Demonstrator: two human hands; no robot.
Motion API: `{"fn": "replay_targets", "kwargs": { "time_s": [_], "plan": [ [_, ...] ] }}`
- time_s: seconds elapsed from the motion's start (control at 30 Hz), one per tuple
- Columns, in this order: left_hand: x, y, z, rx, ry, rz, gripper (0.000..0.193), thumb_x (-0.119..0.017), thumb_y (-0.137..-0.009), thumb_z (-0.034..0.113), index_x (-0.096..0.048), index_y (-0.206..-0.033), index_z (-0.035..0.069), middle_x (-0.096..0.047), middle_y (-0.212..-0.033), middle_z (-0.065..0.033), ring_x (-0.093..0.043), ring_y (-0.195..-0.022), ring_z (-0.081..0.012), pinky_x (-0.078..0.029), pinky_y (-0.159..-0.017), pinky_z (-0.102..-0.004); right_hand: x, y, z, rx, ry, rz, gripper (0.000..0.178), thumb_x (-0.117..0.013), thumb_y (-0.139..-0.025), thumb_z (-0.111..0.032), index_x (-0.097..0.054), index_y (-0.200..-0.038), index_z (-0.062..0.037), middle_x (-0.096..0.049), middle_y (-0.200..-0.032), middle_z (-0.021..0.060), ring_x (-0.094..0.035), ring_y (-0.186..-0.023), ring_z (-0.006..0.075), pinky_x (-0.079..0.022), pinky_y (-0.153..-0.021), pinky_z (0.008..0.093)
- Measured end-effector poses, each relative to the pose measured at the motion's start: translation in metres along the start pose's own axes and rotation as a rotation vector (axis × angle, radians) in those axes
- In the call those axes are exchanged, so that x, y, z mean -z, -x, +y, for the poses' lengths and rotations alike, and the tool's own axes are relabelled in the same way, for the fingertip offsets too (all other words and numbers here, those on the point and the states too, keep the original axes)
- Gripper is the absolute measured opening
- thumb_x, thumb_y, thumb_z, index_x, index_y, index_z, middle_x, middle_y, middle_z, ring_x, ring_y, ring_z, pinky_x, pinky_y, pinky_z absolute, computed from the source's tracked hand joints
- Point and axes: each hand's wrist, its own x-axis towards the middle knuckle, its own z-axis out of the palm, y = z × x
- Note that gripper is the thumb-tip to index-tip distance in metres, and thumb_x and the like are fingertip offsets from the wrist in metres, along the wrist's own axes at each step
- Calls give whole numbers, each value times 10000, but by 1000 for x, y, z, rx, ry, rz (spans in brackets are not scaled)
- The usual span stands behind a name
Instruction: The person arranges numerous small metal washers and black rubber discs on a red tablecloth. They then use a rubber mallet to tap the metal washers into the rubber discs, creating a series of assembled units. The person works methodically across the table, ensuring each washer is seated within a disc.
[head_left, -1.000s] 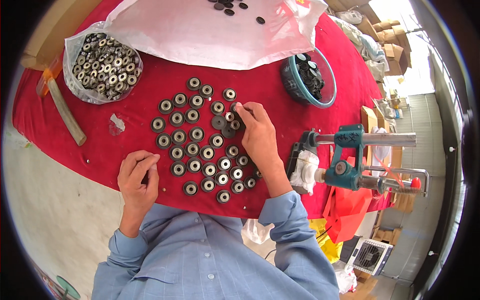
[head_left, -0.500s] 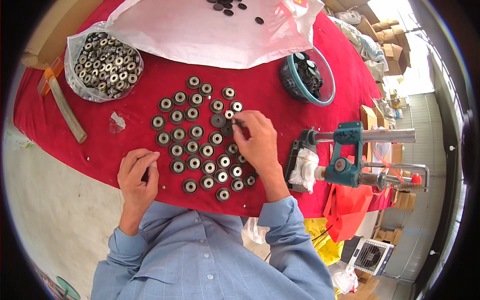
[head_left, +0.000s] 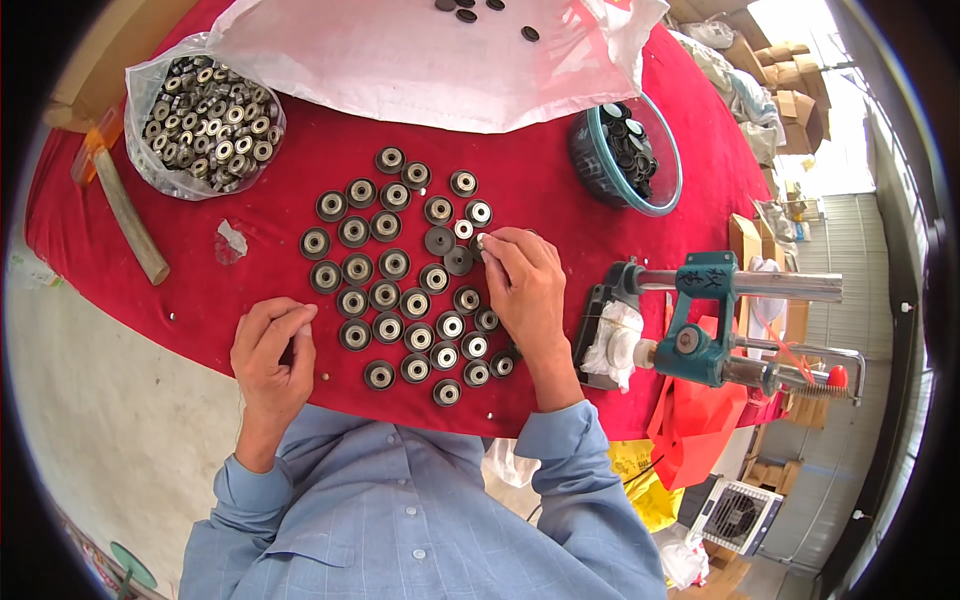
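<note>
Red cloth covers the table, and brown boxes are piled at the upper right of the frame. Near the middle, the right hand pinches a small shiny ring with its thumb and first finger; the fingertips hide part of it. Just left of that lie two plain black discs and a loose shiny ring. Many black caps with rings in them sit around there, across the middle of the picture. At the lower left, the left hand is softly curled, its thumb close to its first finger. I cannot tell if it holds something.

Farther out, a clear bag full of metal rings stands at the upper left, near a stick. A white sheet is at the top. A bluish bowl of black caps sits at the upper right, above a green press.
</note>
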Motion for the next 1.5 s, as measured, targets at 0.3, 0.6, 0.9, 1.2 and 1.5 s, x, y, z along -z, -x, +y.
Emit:
{"fn": "replay_targets", "kwargs": {
  "time_s": [0.3, 0.6, 0.9, 1.2, 1.5],
  "plan": [
    [-1, -2, -2, -44, -27, -4, 306, -736, -825, -120, -795, -1072, 52, -735, -1018, -84, -672, -855, -241, -511, -733, -347, 3, 10, -5, 57, 73, -12, 230, -724, -891, 7, -768, -1117, 9, -709, -1138, 88, -722, -979, 274, -592, -896, 418],
    [-1, -2, 0, 1, -47, -40, 309, -732, -821, -129, -799, -1066, 45, -735, -1024, -85, -673, -877, -242, -516, -747, -343, 9, 2, -10, 58, 155, -100, 255, -721, -843, -29, -765, -1094, -9, -704, -1115, 70, -713, -991, 254, -578, -904, 417],
    [2, -3, 2, -32, -76, -100, 255, -699, -882, -141, -781, -1075, 5, -725, -1071, -112, -681, -940, -230, -535, -777, -318, 1, 7, -17, 89, 268, -38, 233, -731, -861, -62, -772, -1087, -22, -709, -1092, 71, -710, -994, 251, -554, -932, 449],
    [2, -2, 2, -31, -87, -82, 249, -705, -887, -131, -784, -1075, 13, -721, -1066, -109, -681, -942, -234, -540, -773, -322, 8, 8, -13, 17, 226, -70, 274, -732, -868, -58, -778, -1137, -74, -718, -1165, 43, -690, -1077, 243, -504, -991, 444],
    [2, -1, 0, -32, -54, -69, 253, -707, -878, -128, -782, -1070, 19, -715, -1051, -104, -669, -898, -235, -523, -747, -330, 9, -39, -17, 135, 95, -184, 337, -763, -850, -24, -757, -1179, -92, -743, -1157, 31, -670, -1046, 246, -488, -932, 429]
  ]
}}
